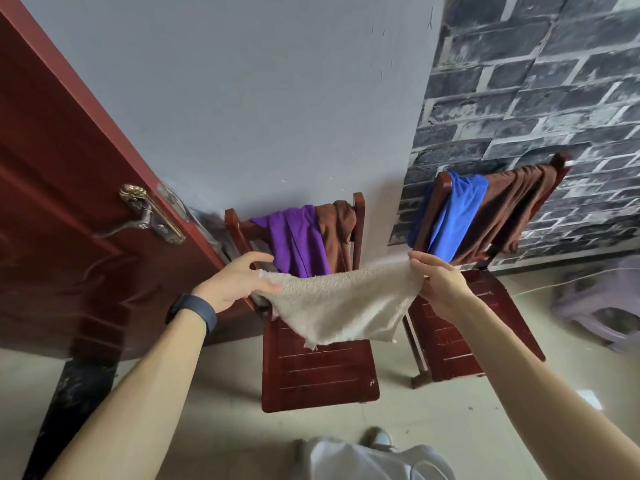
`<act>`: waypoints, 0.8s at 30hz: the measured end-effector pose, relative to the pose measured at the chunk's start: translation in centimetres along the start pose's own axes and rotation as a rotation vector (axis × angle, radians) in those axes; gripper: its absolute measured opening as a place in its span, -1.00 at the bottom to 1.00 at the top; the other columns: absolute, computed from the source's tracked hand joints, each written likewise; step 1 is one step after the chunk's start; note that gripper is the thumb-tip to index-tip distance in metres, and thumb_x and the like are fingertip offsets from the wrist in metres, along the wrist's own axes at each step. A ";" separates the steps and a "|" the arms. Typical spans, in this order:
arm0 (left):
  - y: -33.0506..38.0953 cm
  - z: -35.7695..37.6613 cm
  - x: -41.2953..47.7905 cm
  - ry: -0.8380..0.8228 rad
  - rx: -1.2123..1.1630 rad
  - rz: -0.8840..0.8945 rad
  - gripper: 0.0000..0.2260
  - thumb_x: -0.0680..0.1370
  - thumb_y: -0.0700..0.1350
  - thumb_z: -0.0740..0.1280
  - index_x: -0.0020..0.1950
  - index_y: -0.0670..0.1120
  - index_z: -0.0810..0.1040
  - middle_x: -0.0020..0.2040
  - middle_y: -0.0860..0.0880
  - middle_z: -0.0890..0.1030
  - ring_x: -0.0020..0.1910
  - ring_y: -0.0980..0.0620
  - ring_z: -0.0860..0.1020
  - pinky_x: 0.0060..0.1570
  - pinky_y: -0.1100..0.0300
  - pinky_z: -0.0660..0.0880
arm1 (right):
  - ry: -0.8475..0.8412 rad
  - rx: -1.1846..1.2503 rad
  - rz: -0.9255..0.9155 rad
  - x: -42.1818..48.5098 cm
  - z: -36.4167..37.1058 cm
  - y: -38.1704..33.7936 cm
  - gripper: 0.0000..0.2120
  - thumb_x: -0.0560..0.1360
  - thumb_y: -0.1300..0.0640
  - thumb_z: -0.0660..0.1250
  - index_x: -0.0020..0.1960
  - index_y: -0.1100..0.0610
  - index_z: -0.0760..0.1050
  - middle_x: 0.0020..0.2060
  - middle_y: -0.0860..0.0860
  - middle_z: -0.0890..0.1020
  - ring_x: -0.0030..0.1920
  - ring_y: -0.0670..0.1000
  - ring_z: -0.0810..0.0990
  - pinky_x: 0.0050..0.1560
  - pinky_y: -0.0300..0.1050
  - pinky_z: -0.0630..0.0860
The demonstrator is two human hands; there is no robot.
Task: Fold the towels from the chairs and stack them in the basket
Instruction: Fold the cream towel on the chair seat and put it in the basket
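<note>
A cream fluffy towel (341, 301) hangs stretched in the air above the left wooden chair (318, 372). My left hand (239, 280) pinches its left corner and my right hand (438, 280) pinches its right corner. Over the left chair's back hang a purple towel (298, 239) and a brown towel (337, 230). The right wooden chair (460, 337) carries a blue towel (457, 216) and a second brown towel (512, 206) on its back. No basket is in view.
A dark red door (69, 202) with a brass handle (152, 214) stands at the left. A pale plastic stool (602, 306) sits on the tiled floor at the right. Grey wall and brick-patterned wall rise behind the chairs. My shoe (379, 438) shows below.
</note>
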State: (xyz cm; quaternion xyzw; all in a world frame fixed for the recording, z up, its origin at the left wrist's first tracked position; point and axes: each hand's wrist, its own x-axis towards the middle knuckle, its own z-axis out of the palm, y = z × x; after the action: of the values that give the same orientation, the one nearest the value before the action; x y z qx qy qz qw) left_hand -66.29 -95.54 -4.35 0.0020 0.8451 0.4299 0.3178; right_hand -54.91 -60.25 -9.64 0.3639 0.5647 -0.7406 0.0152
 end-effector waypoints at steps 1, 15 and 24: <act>-0.4 -0.1 0.0 -0.055 0.083 0.028 -0.43 0.32 -0.20 0.60 0.29 0.02 0.54 0.17 0.01 0.55 0.20 -0.01 0.50 0.06 0.17 0.48 | 0.041 -0.048 -0.047 0.1 0.2 0.3 -0.82 0.53 0.18 0.42 0.12 0.03 0.67 0.14 0.14 0.65 0.05 0.06 0.64 0.00 -0.06 0.61; -3.3 0.4 -0.3 0.176 0.024 0.055 -0.80 0.55 -0.21 0.40 0.15 -0.03 0.64 0.02 0.04 0.65 0.10 -0.02 0.59 0.18 0.03 0.52 | 0.008 0.045 0.109 -0.6 2.0 2.2 -0.72 0.49 0.22 0.47 0.19 0.20 0.61 0.06 0.14 0.65 0.01 0.15 0.65 0.04 0.14 0.59; -6.9 1.3 -1.0 0.415 0.307 0.068 -0.67 0.48 -0.13 0.47 0.25 0.00 0.65 0.16 -0.05 0.69 0.20 -0.09 0.61 0.16 0.20 0.47 | 0.080 -0.176 -0.058 -2.2 1.9 5.3 -0.68 0.47 0.36 0.39 0.12 0.06 0.67 -0.03 0.18 0.68 -0.11 0.11 0.59 -0.03 -0.10 0.59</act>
State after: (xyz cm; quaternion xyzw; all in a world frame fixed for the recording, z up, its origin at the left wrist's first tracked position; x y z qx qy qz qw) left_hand -62.91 -99.23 -9.45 -0.0097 0.9469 0.2985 0.1188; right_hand -52.01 -64.57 -12.59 0.3739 0.6380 -0.6732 0.0033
